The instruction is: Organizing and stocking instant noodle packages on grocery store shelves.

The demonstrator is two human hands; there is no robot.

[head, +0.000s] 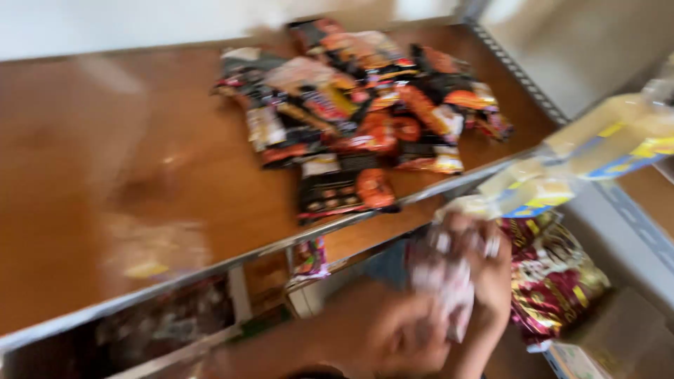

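Crumpled wrapper held below a wooden shelf of snack packets

A pale crumpled wrapper (449, 281) is gripped at 5 o'clock by the right hand (484, 281), fingers curled round it; the left hand (404, 340) is blurred just beneath, its fingers cannot be told. Snack packets (358, 119) are heaped at 12 o'clock on the shelf (105, 175); a yellow-and-blue packet (597, 151) is seen at 3 o'clock

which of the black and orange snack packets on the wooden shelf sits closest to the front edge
The black packet with the orange circle, at the pile's near end. It lies almost against the shelf's metal front rim; the others are heaped further back.
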